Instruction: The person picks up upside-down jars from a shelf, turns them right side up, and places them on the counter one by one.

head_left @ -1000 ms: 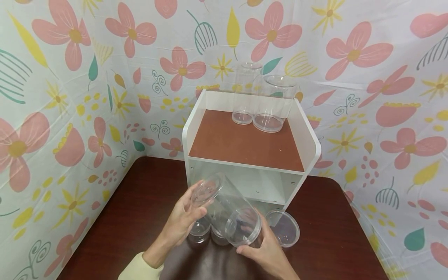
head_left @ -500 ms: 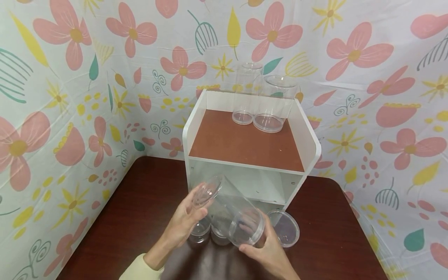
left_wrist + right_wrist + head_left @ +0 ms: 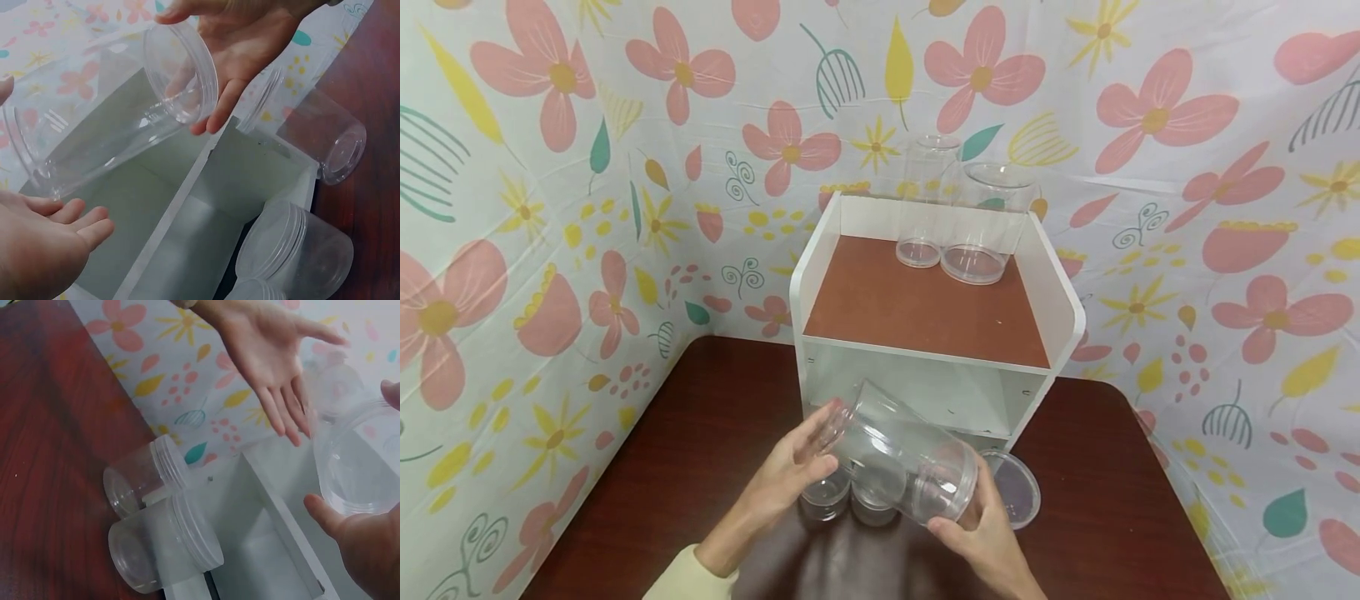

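A clear plastic jar [image 3: 898, 454] is held tilted on its side in front of the shelf. My right hand [image 3: 985, 537] grips its right end, thumb in front and fingers behind. At the jar's other end is my left hand [image 3: 778, 479]. In the right wrist view, the left hand [image 3: 265, 359] shows straight, spread fingers with the palm towards the jar. The left wrist view shows the right hand [image 3: 250, 44] around the end of the jar [image 3: 106, 125]. Below it, two smaller clear jars [image 3: 825, 497] stand on the table.
A white shelf unit [image 3: 1071, 325] with a brown top stands behind the hands on a dark red-brown table [image 3: 1120, 500]. On its top are a narrow clear jar [image 3: 919, 250] and a wider one [image 3: 976, 265]. A round clear container [image 3: 1022, 492] lies partly behind the right hand.
The jar has swung from a steep slant to nearly level. My right hand has moved slightly to the right with it, and my left hand slightly left and down.
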Motion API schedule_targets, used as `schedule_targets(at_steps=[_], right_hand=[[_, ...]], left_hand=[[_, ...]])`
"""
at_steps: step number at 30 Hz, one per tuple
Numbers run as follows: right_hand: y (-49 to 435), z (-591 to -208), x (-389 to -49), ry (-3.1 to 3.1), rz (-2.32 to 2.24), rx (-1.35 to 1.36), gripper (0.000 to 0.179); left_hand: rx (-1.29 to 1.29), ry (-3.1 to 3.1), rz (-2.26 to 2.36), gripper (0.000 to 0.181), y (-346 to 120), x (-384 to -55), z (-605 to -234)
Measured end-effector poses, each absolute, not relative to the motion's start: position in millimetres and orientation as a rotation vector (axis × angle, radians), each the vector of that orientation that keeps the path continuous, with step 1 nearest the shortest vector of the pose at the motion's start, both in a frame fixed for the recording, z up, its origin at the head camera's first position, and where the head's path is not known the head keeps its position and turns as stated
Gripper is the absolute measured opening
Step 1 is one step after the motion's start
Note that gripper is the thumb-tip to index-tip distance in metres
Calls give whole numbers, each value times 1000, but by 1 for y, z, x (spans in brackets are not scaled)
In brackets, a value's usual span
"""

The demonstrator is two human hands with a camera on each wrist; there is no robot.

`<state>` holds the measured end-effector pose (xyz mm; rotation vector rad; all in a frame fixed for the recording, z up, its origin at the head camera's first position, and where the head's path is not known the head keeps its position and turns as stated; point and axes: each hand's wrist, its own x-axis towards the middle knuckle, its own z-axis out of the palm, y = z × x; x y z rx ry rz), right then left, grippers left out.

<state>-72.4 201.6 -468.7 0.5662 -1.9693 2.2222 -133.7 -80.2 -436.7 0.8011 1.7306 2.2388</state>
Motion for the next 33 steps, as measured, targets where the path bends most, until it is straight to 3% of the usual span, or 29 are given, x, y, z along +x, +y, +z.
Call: schedule_targets(at_steps=[9, 24, 33], right_hand=[[207, -466, -72, -1913, 2271, 632, 89], [226, -458, -68, -1917, 2171, 767, 93], [237, -448, -66, -1982, 2041, 735, 93]], left_hand=[[604, 1997, 2251, 54, -87, -134, -429], [215, 2405, 2264, 45, -85, -139, -421], [162, 2611, 2276, 42, -85, -146, -422]])
